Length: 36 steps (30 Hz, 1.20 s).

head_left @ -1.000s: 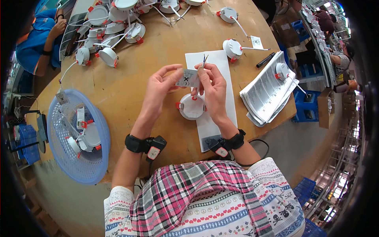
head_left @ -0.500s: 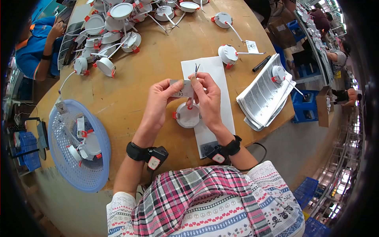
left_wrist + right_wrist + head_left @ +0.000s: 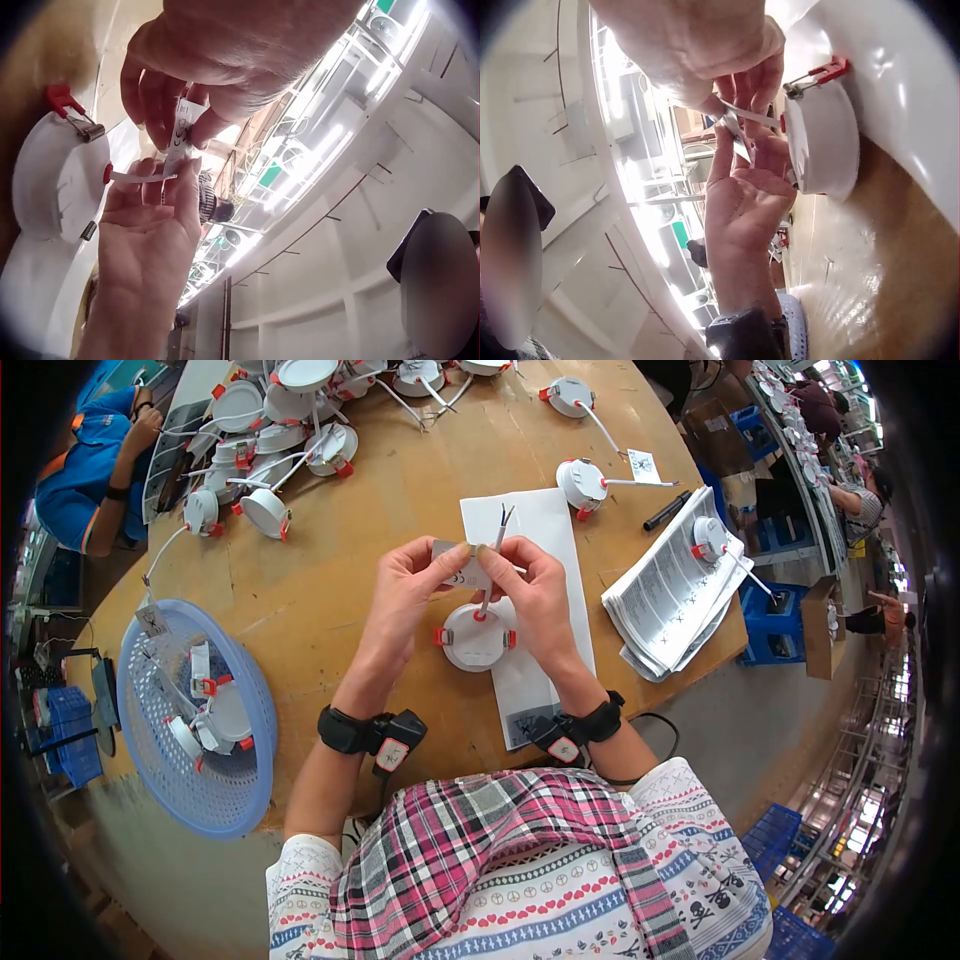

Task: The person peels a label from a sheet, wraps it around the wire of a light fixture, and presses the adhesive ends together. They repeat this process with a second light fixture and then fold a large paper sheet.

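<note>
A round white downlight [image 3: 475, 642] with red-tipped spring clips lies on the table in front of me, partly over the white sheet. Its white cable [image 3: 487, 601] rises between my hands, with bare-ended wires fanned out above the fingers. My left hand [image 3: 405, 595] pinches a small silver-grey label [image 3: 463, 574] printed with a CE mark. Thumb and fingers of my right hand [image 3: 540, 595] pinch the cable together with the label's right edge. Both thumbs almost meet over the label and cover part of it. In the left wrist view the label [image 3: 182, 129] overlaps the cable.
A blue plastic basket [image 3: 262, 690] at left holds several lamps. Piled downlights [image 3: 265, 510] fill the back left. Two labelled lamps [image 3: 582, 485] sit back right, near a black marker [image 3: 667, 510] and stacked printed sheets [image 3: 650, 605] bearing another lamp. A person in blue sits at left.
My hands have drawn closer together, and the thumbs now cover more of the label. The right thumb has shifted left against the label. The downlight stays on the table.
</note>
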Each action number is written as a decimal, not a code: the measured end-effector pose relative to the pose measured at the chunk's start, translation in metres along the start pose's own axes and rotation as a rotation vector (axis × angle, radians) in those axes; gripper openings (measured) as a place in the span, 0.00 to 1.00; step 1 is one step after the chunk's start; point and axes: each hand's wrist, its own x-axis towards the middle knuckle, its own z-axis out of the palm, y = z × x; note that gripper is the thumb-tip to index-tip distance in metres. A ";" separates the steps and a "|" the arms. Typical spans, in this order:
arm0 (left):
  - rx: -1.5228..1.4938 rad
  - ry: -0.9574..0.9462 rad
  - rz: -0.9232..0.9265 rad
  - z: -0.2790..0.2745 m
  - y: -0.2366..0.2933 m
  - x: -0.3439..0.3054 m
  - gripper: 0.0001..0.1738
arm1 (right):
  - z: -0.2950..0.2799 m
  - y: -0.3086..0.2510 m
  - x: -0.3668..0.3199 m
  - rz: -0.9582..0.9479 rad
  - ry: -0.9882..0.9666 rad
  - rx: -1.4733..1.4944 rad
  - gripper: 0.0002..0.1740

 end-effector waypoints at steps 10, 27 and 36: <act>0.082 -0.004 0.012 -0.006 -0.001 0.003 0.10 | -0.005 0.004 0.003 0.057 -0.017 0.105 0.12; 0.109 0.045 0.010 -0.014 -0.002 0.002 0.13 | -0.003 0.009 0.008 0.094 -0.021 0.041 0.13; -0.008 -0.007 -0.057 -0.015 0.002 0.000 0.13 | -0.001 0.005 0.008 0.126 -0.049 -0.010 0.14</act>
